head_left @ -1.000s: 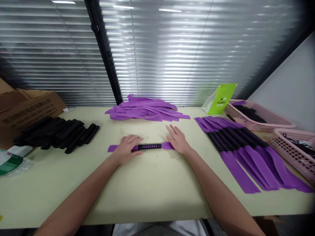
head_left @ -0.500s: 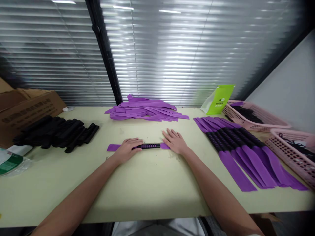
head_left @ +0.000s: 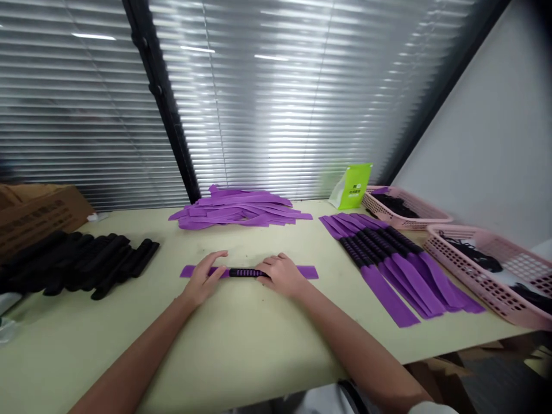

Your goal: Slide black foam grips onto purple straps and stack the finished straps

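A purple strap (head_left: 307, 272) lies across the table in front of me, threaded through a black slotted grip sleeve (head_left: 244, 273). My right hand (head_left: 282, 275) is closed over the sleeve's right end, thumb on the near side. Over the strap's left part rests my left hand (head_left: 204, 278), thumb and fingers parted, just left of the sleeve. Behind the hands is a pile of loose purple straps (head_left: 241, 210). To the right, several straps with black sleeves (head_left: 388, 253) lie side by side. A heap of black sleeves (head_left: 81, 261) sits on the left.
Two pink baskets (head_left: 483, 296) with black items stand at the right, the farther one near a green pouch (head_left: 356, 187). A cardboard box (head_left: 47, 215) is at the left back. Window blinds (head_left: 259, 115) rise behind the table (head_left: 207, 356).
My right hand has moved left from the strap's right end onto the sleeve. My left hand has come off the sleeve and opened. The view has turned to the right.
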A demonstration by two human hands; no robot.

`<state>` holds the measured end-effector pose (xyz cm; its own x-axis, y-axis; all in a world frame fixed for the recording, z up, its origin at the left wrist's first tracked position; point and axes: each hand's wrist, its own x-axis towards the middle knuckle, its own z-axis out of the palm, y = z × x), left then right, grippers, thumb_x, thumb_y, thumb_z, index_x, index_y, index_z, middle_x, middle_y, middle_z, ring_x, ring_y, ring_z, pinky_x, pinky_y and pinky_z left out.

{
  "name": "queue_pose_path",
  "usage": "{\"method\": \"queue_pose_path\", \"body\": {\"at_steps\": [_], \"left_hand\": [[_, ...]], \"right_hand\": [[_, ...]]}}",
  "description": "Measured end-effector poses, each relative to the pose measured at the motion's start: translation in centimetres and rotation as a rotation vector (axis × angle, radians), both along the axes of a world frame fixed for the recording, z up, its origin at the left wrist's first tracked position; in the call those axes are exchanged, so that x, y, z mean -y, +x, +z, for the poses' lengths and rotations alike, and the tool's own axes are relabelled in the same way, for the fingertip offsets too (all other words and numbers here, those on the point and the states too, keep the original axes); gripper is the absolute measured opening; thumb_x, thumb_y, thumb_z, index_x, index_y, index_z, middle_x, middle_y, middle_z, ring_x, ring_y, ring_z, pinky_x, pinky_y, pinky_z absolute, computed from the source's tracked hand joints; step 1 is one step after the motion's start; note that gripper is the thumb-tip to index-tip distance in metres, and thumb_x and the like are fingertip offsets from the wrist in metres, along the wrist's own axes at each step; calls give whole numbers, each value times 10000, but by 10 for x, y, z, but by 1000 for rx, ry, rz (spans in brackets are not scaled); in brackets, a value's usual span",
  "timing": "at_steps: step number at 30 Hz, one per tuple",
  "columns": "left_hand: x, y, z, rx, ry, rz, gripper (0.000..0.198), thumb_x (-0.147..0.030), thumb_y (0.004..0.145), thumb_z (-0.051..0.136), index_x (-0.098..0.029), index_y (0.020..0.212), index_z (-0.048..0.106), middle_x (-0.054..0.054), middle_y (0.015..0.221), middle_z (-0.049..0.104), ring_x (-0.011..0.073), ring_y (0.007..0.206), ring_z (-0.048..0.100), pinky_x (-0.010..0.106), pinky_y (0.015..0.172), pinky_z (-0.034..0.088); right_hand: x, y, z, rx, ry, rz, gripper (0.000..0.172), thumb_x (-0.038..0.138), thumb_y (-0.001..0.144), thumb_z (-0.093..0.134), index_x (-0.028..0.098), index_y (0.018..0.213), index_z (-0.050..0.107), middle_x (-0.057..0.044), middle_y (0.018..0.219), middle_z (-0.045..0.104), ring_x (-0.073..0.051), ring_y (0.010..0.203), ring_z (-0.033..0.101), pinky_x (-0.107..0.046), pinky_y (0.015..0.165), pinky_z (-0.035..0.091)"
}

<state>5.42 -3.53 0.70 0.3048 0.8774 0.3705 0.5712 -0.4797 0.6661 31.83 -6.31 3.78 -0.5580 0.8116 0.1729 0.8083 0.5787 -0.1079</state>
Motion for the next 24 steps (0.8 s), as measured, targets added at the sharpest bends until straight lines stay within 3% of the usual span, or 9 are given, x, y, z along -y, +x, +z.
{"method": "queue_pose_path", "body": {"at_steps": [3, 7, 13, 17, 24], "left_hand": [[-2, -7, -2, 34, 69, 56, 386, -460, 896, 442, -239, 1201, 524, 89, 1242, 579, 259, 1192, 506, 459, 1023, 392], [-4, -10, -5, 11, 99, 67, 356, -461, 896, 442, -249, 1172, 519, 82, 1218, 580, 256, 1173, 514, 458, 1011, 397], [-2, -5, -5, -89, 103, -1, 354, -443, 893, 459, -288, 1209, 495, 61, 1216, 570, 242, 1176, 508, 430, 1000, 417], [0, -4, -5, -111, 83, 0, 352, -436, 899, 455, -299, 1221, 487, 49, 1222, 565, 234, 1168, 518, 399, 958, 457], [-1, -5, -7, -125, 68, -16, 376, -427, 914, 434, -271, 1256, 454, 68, 1220, 560, 234, 1186, 496, 428, 1018, 400]], "right_hand": [[19, 14, 14, 75, -30, -254, 171, 299, 860, 514, 224, 969, 622, -61, 905, 683, -207, 799, 632, -323, 731, 418], [40, 64, 21, 187, -85, -654, 173, 262, 819, 507, 198, 928, 625, -111, 851, 682, -251, 771, 649, -333, 659, 438], [37, 133, 19, 161, -140, -999, 210, 270, 788, 502, 207, 922, 651, -131, 936, 678, -298, 840, 657, -368, 634, 476], [26, 155, 18, 117, -148, -1144, 238, 226, 776, 498, 184, 939, 668, -160, 977, 670, -316, 884, 656, -392, 660, 491], [20, 162, 13, 102, -116, -1167, 264, 275, 819, 482, 176, 978, 668, -173, 1041, 635, -311, 919, 643, -399, 679, 496]]}}
